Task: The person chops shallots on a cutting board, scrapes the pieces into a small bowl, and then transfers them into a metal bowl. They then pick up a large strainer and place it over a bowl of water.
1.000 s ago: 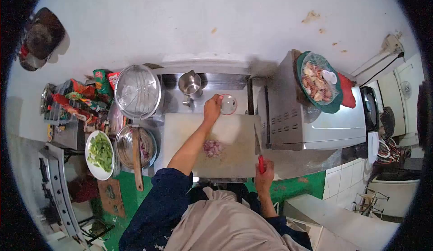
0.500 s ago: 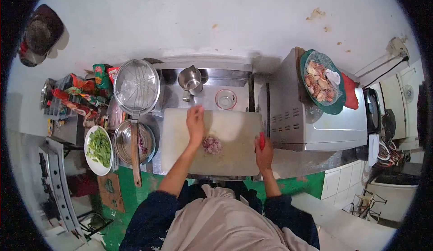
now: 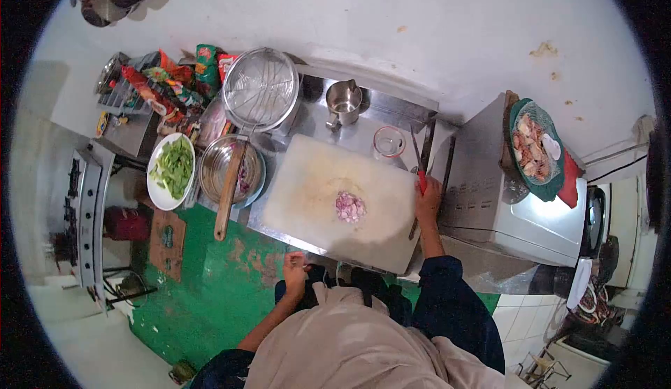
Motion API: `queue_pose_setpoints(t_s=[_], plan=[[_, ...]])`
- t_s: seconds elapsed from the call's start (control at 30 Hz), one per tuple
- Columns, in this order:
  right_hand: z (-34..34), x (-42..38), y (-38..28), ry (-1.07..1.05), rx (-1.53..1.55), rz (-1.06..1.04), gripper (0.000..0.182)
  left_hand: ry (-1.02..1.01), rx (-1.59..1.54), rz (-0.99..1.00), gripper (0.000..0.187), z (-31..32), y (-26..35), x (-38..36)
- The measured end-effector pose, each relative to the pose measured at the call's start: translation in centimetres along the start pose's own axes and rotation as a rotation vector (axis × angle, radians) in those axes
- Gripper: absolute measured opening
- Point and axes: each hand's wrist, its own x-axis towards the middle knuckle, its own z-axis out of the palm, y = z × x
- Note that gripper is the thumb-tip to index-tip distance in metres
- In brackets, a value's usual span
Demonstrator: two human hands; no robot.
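My right hand (image 3: 429, 199) is closed around the red handle of a knife (image 3: 422, 180) at the right edge of the white cutting board (image 3: 300, 186). The blade points toward the wall, beside a clear glass bowl (image 3: 388, 143). A small heap of chopped purple-and-white pieces, apparently shallot or onion (image 3: 350, 207), lies on the board. Off the board's near edge, in front of my apron, my left hand (image 3: 296, 267) has its fingers curled in; what they hold, if anything, is too small to make out.
Left of the board are a metal bowl (image 3: 210, 169), a wooden-handled strainer (image 3: 260, 85) and a white plate (image 3: 153, 186) of cut greens. A metal jug (image 3: 343, 101) stands behind. To the right, a silver appliance (image 3: 538, 221) carries a green tray (image 3: 521, 162) with food under mesh.
My left hand has drawn back from above the board to near my apron. My right hand still holds the knife, its blade now plainly visible. The camera view has turned and shifted.
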Motion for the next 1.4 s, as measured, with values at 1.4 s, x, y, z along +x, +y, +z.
queue_pose_setpoints(t_s=[1.4], plan=[[3.5,8.5,-7.0,0.043,0.227,0.376,0.034,-0.225,-0.569,-0.249,0.054,0.5,-3.2,-7.8]])
